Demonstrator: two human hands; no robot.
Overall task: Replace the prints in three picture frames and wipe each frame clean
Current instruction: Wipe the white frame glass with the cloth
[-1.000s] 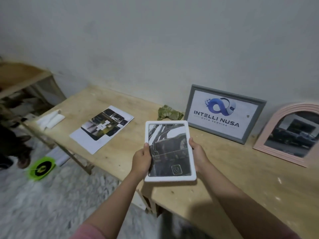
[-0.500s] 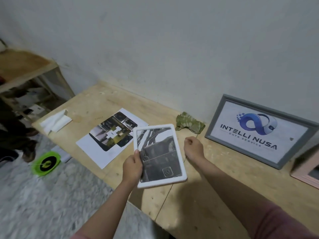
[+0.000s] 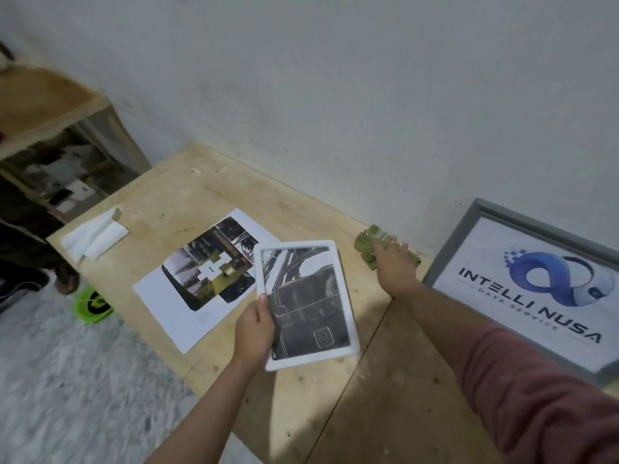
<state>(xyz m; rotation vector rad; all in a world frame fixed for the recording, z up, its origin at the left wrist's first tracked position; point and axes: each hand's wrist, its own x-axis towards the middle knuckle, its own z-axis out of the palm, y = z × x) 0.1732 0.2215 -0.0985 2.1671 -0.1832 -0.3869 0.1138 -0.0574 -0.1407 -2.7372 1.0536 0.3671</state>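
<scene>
Head view: left hand [image 3: 253, 329] gripping white frame [image 3: 305, 304], right hand [image 3: 395, 267] flat, fingers on green cloth [image 3: 365, 246]

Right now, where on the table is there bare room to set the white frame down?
Bare wood lies near the front edge of the table, below the white frame and left of the grey frame. More lies behind the loose print, toward the wall. It is crowded around the green cloth, where the right hand reaches.

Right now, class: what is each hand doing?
Left hand: grips the white frame.
Right hand: open, fingers reaching over the green cloth.
</scene>
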